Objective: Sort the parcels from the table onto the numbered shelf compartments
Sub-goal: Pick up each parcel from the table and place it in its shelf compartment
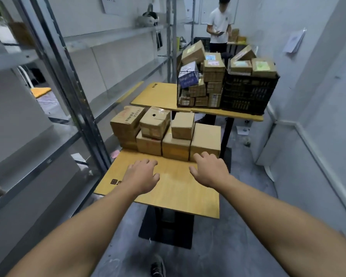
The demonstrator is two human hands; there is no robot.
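The brown cardboard parcels [166,132] sit stacked at the far end of the yellow wooden desk [168,188], beside the grey metal shelf [48,108]. Both hands, the left hand [143,175] and right hand [209,169], hover empty with fingers spread. Pulling a bottom box could topple the small upper boxes [183,125].
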